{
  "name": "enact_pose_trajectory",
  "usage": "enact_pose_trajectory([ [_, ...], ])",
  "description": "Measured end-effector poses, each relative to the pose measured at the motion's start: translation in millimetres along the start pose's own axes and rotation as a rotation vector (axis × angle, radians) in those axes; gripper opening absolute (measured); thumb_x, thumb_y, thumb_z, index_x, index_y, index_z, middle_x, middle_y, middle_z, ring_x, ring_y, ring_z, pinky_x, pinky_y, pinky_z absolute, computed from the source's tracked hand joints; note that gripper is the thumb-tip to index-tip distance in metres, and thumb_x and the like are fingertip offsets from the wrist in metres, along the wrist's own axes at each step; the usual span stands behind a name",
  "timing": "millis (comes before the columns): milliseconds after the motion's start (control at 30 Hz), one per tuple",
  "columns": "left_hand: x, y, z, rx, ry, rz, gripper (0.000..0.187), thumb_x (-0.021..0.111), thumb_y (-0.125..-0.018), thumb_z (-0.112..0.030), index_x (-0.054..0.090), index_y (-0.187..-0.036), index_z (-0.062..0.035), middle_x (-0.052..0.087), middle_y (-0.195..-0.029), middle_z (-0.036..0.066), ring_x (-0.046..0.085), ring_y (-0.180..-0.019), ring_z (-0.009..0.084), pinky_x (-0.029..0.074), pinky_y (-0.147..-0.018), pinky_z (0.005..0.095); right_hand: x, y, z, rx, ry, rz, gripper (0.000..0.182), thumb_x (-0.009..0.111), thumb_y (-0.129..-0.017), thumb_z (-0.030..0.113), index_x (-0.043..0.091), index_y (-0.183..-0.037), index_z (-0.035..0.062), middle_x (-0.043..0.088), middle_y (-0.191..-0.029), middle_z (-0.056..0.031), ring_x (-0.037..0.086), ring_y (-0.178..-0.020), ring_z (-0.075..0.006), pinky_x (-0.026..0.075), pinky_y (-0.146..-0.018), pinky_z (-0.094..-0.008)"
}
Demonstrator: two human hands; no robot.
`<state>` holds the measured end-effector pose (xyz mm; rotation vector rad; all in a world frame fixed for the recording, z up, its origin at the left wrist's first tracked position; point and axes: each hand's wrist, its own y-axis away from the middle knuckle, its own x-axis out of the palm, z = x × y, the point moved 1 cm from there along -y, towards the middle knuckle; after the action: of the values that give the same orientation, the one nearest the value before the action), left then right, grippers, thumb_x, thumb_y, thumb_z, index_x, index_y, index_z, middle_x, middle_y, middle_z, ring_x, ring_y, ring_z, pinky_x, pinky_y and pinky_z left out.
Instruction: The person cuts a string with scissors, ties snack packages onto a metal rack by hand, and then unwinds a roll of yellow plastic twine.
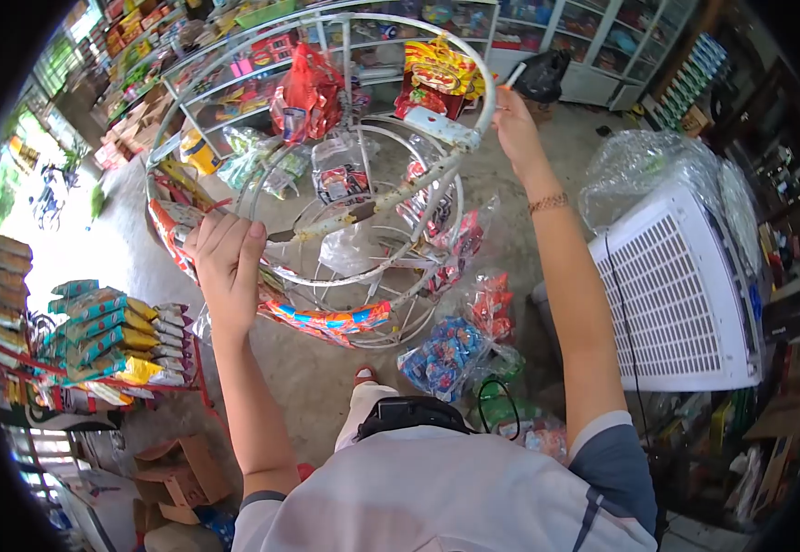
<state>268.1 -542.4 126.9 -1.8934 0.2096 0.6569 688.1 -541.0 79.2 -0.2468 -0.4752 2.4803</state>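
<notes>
A round white wire rack [354,216] with rusty, peeling bars stands in front of me, hung with snack packets. My left hand [225,253] is wrapped round the near left end of its crossbar. At the rack's upper right rim, my right hand [510,115] has its fingers closed on something slim and pale, too small to name. A red bag [306,97] and a yellow packet [441,69] hang near the top. Orange and blue packets [336,317] line the lower front rim. Lower inside hang clear bags of packets [340,170].
A snack shelf [115,336] stands at left, with a cardboard box [179,474] below. A large white slatted appliance [662,294] is close on the right. Bags of blue packets [446,359] lie on the floor near my feet. Glass display cases [593,37] line the back.
</notes>
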Motion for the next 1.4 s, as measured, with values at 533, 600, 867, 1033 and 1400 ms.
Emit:
enact_pose_trajectory([
  [533, -51, 6, 61, -0.058, 0.056, 0.039, 0.022, 0.058, -0.09, -0.016, 0.061, -0.078, 0.0011, 0.055, -0.073, 0.013, 0.049, -0.07, 0.0308, 0.038, -0.071, 0.0393, 25, -140, -40, -0.138, 0.342, 0.046, 0.049, 0.077, -0.085, 0.035, 0.067, -0.118, 0.0004, 0.072, -0.107, -0.0103, 0.067, -0.097, -0.0158, 0.049, -0.082, -0.0259],
  [600, -54, 0, 58, -0.072, 0.066, 0.067, 0.021, 0.058, -0.089, -0.016, 0.06, -0.076, 0.0006, 0.054, -0.071, 0.012, 0.049, -0.069, 0.031, 0.038, -0.071, 0.0392, 29, -153, -52, -0.18, 0.278, -0.005, 0.038, 0.078, -0.085, 0.028, 0.07, -0.109, -0.0006, 0.072, -0.096, -0.0052, 0.066, -0.087, -0.0118, 0.049, -0.078, -0.0249],
  [867, -55, 3, 64, -0.166, 0.112, 0.12, 0.023, 0.061, -0.086, -0.019, 0.061, -0.071, -0.0012, 0.053, -0.068, 0.009, 0.047, -0.07, 0.0282, 0.035, -0.07, 0.0371, 68, -158, -73, -0.085, -0.12, -0.204, 0.025, 0.076, -0.084, 0.012, 0.071, -0.105, 0.0009, 0.069, -0.095, -0.0028, 0.062, -0.087, -0.0097, 0.048, -0.078, -0.0231],
  [1033, -54, -2, 67, -0.035, 0.09, 0.089, 0.02, 0.065, -0.082, -0.019, 0.063, -0.069, -0.0036, 0.053, -0.068, 0.007, 0.043, -0.065, 0.0257, 0.033, -0.066, 0.0352, 81, -186, -79, -0.018, -0.068, -0.191, 0.022, 0.076, -0.085, 0.013, 0.07, -0.102, 0.0001, 0.069, -0.097, -0.0016, 0.059, -0.093, -0.009, 0.044, -0.085, -0.024],
  [1400, -51, -6, 70, 0.048, 0.008, 0.035, 0.016, 0.065, -0.077, -0.018, 0.061, -0.066, -0.0064, 0.056, -0.066, 0.005, 0.048, -0.063, 0.0236, 0.036, -0.066, 0.0357, 101, -246, -104, -0.083, 0.147, -0.168, 0.039, 0.08, -0.082, 0.016, 0.069, -0.115, -0.0012, 0.07, -0.109, -0.006, 0.061, -0.102, -0.0126, 0.045, -0.093, -0.0262],
])
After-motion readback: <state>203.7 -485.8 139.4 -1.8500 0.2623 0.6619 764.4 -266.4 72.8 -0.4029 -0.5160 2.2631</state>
